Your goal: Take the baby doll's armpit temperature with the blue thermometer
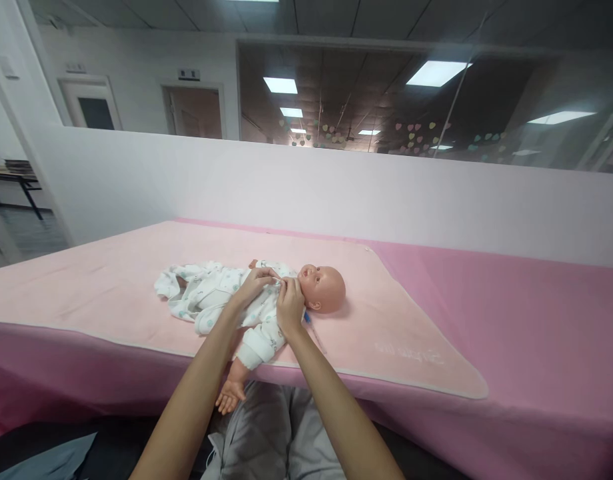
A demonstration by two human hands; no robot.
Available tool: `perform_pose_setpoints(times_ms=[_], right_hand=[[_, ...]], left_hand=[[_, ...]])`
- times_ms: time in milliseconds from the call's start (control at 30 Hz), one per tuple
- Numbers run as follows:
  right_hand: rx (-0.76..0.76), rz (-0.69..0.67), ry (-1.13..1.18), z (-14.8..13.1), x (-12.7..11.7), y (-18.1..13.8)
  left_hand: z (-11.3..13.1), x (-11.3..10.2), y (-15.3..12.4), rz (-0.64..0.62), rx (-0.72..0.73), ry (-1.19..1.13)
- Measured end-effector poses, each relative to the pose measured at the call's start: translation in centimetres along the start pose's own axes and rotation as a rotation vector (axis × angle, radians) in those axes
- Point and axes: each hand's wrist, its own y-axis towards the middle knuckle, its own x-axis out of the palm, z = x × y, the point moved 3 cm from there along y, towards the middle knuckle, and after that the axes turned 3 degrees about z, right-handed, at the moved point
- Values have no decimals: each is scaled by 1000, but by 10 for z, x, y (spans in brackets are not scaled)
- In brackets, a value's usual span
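A baby doll (329,291) lies on its back with its head to the right, dressed in a white patterned baby outfit (211,290). At the outfit's upper front, just below the doll's chin, my left hand (256,285) and my right hand (290,308) meet with fingers closed on the cloth. The exact bit of fabric between the fingertips is too small to make out. One doll arm (234,387) hangs over the table's near edge. A thin item with a blue end (307,318) lies beside my right wrist, partly hidden.
Under the doll is a pale pink mat (386,320) with a light border, spread over a darker pink table cover (536,320). A white partition (336,193) rises along the table's far side. My legs (266,427) are close below the near edge.
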Motion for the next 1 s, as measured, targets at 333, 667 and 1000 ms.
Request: perform_pose_setpoints(times_ms=[333,667,1000], right_hand=[[-19,-6,-3,-2,-1,0],[4,43,29,-6,-7,0],[-41,24,-15,-9,-5,-1]], left_hand=[[0,4,-1,-51,21,-10],[1,4,-3,-5,24,-21],[3,3,-3,27,58,-20]])
